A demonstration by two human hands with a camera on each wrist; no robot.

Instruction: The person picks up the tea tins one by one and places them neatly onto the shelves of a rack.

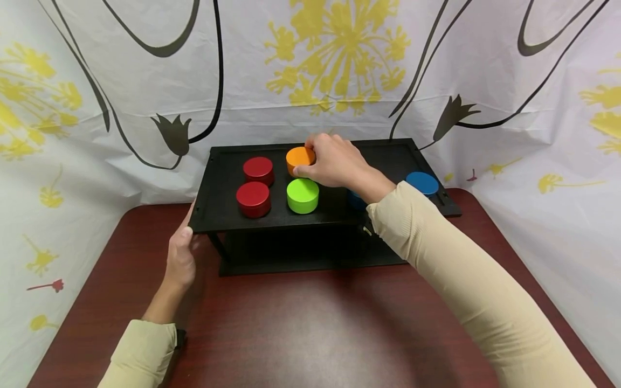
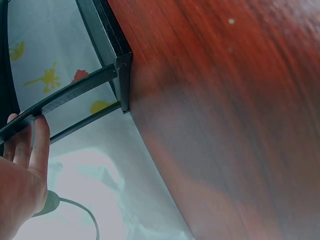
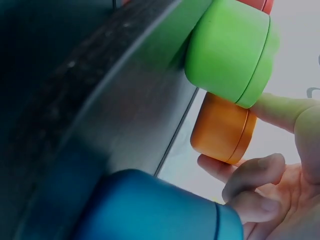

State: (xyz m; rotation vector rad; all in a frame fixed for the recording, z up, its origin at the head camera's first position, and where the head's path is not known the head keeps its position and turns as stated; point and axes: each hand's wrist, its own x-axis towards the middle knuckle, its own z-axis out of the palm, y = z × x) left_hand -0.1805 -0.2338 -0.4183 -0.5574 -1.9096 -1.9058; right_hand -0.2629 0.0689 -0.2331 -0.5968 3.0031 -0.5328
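My right hand [image 1: 335, 159] pinches a round orange tin [image 1: 298, 157] between thumb and fingers at the back of a black shelf [image 1: 220, 186]. In the right wrist view, the orange tin [image 3: 220, 129] shows a lid seam, with the thumb on one side and a finger on the other. A lime-green tin [image 1: 303, 196] stands just in front of it. My left hand [image 1: 181, 256] holds the shelf's front left corner, its thumb at the edge. The left wrist view shows fingers [image 2: 40, 142] of that hand against the shelf's black side bar [image 2: 75, 91].
Two red tins [image 1: 254, 199] stand left of the green one. A blue tin [image 1: 356, 200] is partly hidden by the right wrist; another blue tin [image 1: 422, 183] sits at the right end. The shelf stands on a dark red table [image 1: 291, 323], before a patterned white curtain [image 1: 252, 70].
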